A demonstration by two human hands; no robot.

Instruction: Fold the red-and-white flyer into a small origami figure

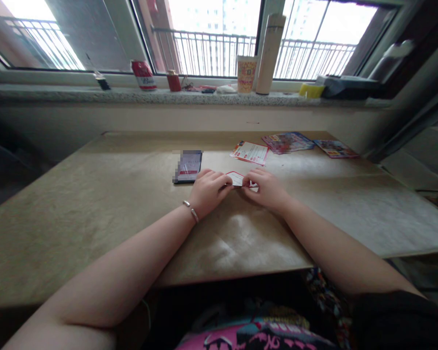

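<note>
A small white card with a red edge [235,179] is held low over the table between my two hands. My left hand [210,191] pinches its left side, a silver bracelet [190,211] round the wrist. At the right side, the fingers of my right hand [264,188] are closed on the same card. Part of the card is covered by my fingers. Just beyond my left hand lies a phone [189,166] with its screen lit. Past the card, several white printed cards [251,152] lie in a loose stack.
Colourful cards [287,142] are spread at the table's far right, with another small pile [336,148] beside them. On the windowsill [190,98] stand a red can [143,75], a red bottle [173,81], a patterned cup [246,74], a tall flask [270,54] and yellow tape [311,91].
</note>
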